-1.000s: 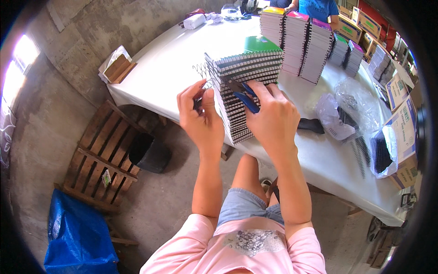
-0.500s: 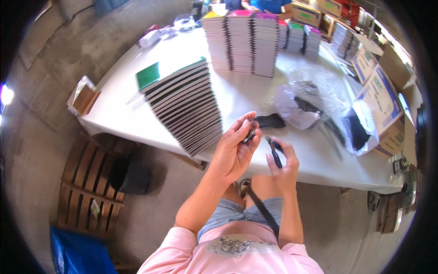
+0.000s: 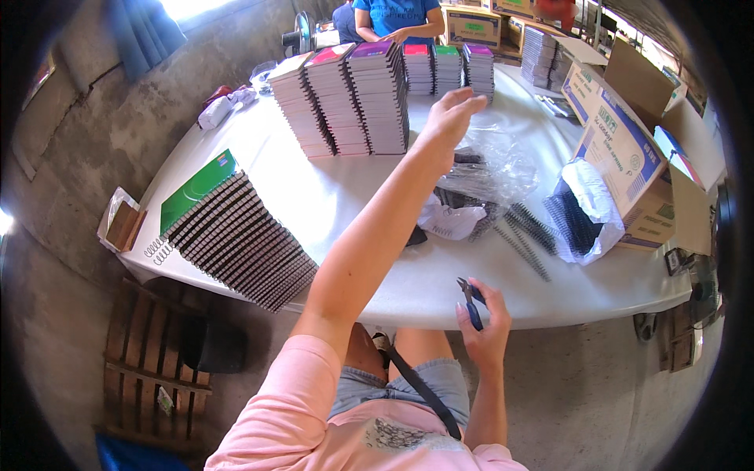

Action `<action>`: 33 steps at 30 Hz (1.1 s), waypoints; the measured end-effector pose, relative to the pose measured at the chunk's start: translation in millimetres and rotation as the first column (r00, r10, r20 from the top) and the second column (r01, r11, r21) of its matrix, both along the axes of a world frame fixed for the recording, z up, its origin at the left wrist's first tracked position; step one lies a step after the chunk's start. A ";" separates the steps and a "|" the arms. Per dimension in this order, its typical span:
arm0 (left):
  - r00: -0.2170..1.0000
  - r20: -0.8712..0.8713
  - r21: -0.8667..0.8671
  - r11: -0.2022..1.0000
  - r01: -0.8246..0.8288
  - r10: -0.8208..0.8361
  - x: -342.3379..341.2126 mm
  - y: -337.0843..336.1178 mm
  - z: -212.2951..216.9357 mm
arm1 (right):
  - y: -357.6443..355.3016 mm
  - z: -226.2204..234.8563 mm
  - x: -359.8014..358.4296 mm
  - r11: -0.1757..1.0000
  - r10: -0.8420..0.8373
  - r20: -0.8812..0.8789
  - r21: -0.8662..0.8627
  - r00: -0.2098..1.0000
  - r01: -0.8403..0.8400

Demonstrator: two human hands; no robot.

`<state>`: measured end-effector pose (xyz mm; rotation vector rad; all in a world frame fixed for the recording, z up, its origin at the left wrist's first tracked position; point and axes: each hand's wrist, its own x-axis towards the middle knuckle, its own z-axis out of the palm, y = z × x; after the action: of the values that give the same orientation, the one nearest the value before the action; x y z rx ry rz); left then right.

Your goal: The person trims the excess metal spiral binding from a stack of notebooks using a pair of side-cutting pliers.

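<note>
My left hand (image 3: 454, 118) is stretched far across the table, fingers extended and open, above a clear plastic bag (image 3: 503, 161). Its palm side is turned from view. Closed around a pair of cutting pliers (image 3: 473, 306) with dark blue handles, my right hand (image 3: 488, 322) stays near the table's front edge, the jaws pointing away from me. Between the hands lie loose black spiral coils (image 3: 522, 247). A white bag (image 3: 589, 228) holds more black coils. To the left stands a leaning stack of spiral-bound notebooks (image 3: 236, 235) with a green cover on top.
Tall notebook stacks (image 3: 342, 102) stand at the table's middle, shorter ones (image 3: 448, 71) behind. Open cardboard boxes (image 3: 620, 149) line the right side. A person in a blue shirt (image 3: 400, 20) is across the table. A wooden pallet (image 3: 157, 353) lies on the floor at left.
My left hand has moved from near my right hand to far across the table; the small dark item in it no longer shows. My view has shifted. The pliers remain in my right hand.
</note>
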<state>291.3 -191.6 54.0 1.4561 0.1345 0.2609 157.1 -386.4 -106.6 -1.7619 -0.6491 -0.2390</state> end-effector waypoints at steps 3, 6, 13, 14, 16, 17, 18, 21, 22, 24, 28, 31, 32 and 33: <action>0.968 0.217 -0.057 0.992 -0.115 0.125 -29.3 -2.5 6.8 | 12.3 -0.9 -2.1 0.999 0.032 -0.036 0.011 0.999 -0.032; 0.839 0.537 0.067 0.987 -0.148 0.090 -106.2 -5.3 8.0 | 22.1 7.1 -6.9 0.998 0.067 -0.066 -0.004 0.996 -0.068; -0.054 0.970 -0.078 0.092 -0.993 0.236 -301.9 59.6 -29.9 | 81.3 26.3 -36.6 0.953 0.293 -0.012 -0.074 0.956 -0.293; -0.107 0.913 -0.164 0.113 -0.980 0.393 -317.7 78.1 -37.6 | 94.7 35.3 -43.6 0.946 0.314 -0.010 -0.080 0.949 -0.314; -0.015 0.702 -0.195 0.172 -0.966 0.712 -337.8 104.3 -36.3 | 124.6 54.1 -57.1 0.919 0.388 0.208 -0.159 0.898 -0.361; 0.113 0.647 -0.163 0.281 -0.946 0.754 -341.8 116.5 -37.5 | 138.2 64.4 -66.2 0.921 0.383 0.241 -0.168 0.892 -0.350; 0.187 0.615 -0.130 0.333 -0.934 0.766 -347.8 124.9 -37.9 | 155.2 74.2 -77.7 0.919 0.391 0.274 -0.174 0.879 -0.355; 0.309 0.586 -0.110 0.452 -0.885 0.749 -344.5 134.6 -34.0 | 187.9 103.0 -94.7 0.935 0.352 0.372 -0.191 0.859 -0.300; 0.319 0.593 -0.102 0.461 -0.881 0.740 -342.1 135.9 -31.8 | 196.3 111.1 -98.5 0.949 0.310 0.441 -0.198 0.843 -0.245; 0.318 0.598 -0.114 0.471 -0.874 0.736 -337.9 140.7 -31.8 | 207.9 125.9 -104.2 0.960 0.268 0.495 -0.212 0.827 -0.184; 0.326 0.560 -0.164 0.488 -0.857 0.762 -337.7 141.7 -28.0 | 222.4 138.3 -108.2 0.964 0.194 0.578 -0.264 0.793 -0.043; 0.333 0.579 -0.146 0.496 -0.856 0.745 -339.9 142.2 -28.0 | 227.9 138.5 -108.8 0.959 0.158 0.599 -0.282 0.785 0.022; 0.331 0.581 -0.149 0.497 -0.855 0.744 -340.7 141.9 -28.2 | 227.8 139.2 -109.6 0.959 0.157 0.603 -0.281 0.782 0.024; 0.341 0.590 -0.141 0.509 -0.849 0.732 -340.6 142.7 -29.3 | 228.2 139.3 -109.8 0.957 0.175 0.594 -0.291 0.785 0.007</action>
<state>-49.3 -48.9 24.7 1.3170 0.3294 1.6061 47.3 -158.2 32.7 -1.9173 -1.2867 -0.7121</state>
